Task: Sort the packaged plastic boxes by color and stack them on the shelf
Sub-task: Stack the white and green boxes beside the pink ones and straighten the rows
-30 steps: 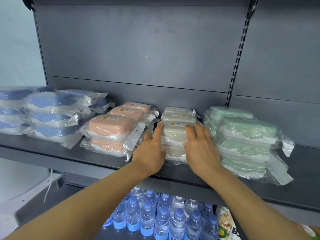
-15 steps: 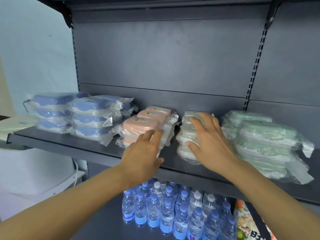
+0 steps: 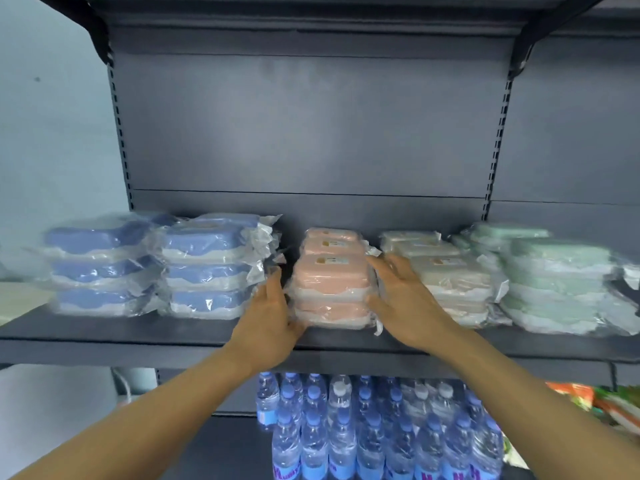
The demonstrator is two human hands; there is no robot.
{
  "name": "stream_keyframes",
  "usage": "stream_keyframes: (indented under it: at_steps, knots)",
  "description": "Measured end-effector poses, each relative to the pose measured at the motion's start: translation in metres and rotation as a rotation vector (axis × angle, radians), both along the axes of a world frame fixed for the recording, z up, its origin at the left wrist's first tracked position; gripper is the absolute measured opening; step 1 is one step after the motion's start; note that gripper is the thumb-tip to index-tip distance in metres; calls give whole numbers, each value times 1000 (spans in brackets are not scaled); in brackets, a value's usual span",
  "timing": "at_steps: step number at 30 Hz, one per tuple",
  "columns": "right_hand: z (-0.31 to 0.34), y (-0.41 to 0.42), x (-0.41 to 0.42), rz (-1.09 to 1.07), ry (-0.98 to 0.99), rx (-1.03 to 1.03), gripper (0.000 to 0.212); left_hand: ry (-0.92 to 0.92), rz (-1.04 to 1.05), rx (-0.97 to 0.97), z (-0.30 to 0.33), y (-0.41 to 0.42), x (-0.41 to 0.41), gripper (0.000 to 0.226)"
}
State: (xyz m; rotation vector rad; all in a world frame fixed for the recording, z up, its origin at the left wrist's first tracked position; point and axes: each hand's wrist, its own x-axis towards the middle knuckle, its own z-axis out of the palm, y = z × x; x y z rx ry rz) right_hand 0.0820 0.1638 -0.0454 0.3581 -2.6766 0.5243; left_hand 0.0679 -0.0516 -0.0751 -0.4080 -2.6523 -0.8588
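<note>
Stood sorted by colour along a dark grey metal shelf [image 3: 145,336], each box sealed in crinkled clear film with loose flaps at the ends. At far left, two stacks of blue-lidded boxes [image 3: 207,268], three high, with pale bases and rounded corners, somewhat blurred. Just right of them, the left hand [image 3: 268,323], fingers straight and close together, pressed flat against the left side of the front pink stack, thumb at the lower front corner. Between the hands, pink boxes [image 3: 329,280] piled two high at the front with more behind, matte lids bearing a small yellow-and-white label. Against the right side of that stack, the right hand [image 3: 403,303], fingers extended and slightly spread, thumb low by the bottom box; neither hand curled round anything. Next, touching or just beside the right hand, cream boxes [image 3: 450,275] of the same rounded rectangular shape, labelled likewise. At far right, pale green boxes [image 3: 554,278] in film, stacked and blurred. Below the shelf, shrink-wrapped clear water bottles [image 3: 374,431] with blue and white caps.
</note>
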Motion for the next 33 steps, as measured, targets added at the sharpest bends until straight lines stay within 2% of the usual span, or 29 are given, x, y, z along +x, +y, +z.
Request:
stream_keyframes:
  at_steps: [4,7,11,13,15,18,24,26,30,33]
  knots:
    - [-4,-15,-15,-39,-48,23,66,-23,-36,26,0,-6,-21,66]
    - [0,-20,-27,-22,-78,23,63,35,-92,98,1,1,-29,63]
    - [2,-13,-35,-12,-47,-65,45,158,-126,126,-8,12,-29,63]
    - [4,-8,-39,-25,-19,-116,34,186,-110,210,-9,14,-33,65]
    - [6,-7,-43,-16,-11,-120,31,173,-69,306,-9,14,-40,60]
    - [1,-6,-49,18,-11,-94,31,157,-6,322,-10,19,-47,48]
    - [27,2,-83,4,99,-109,31,153,-15,346,-9,25,-52,79]
    - [43,8,-107,13,44,-125,37,144,-36,344,-5,28,-53,84]
    - [52,12,-147,103,-275,-98,42,118,-32,323,-4,31,-59,87]
    - [56,7,-163,163,-392,-70,43,110,-12,328,-7,30,-64,82]
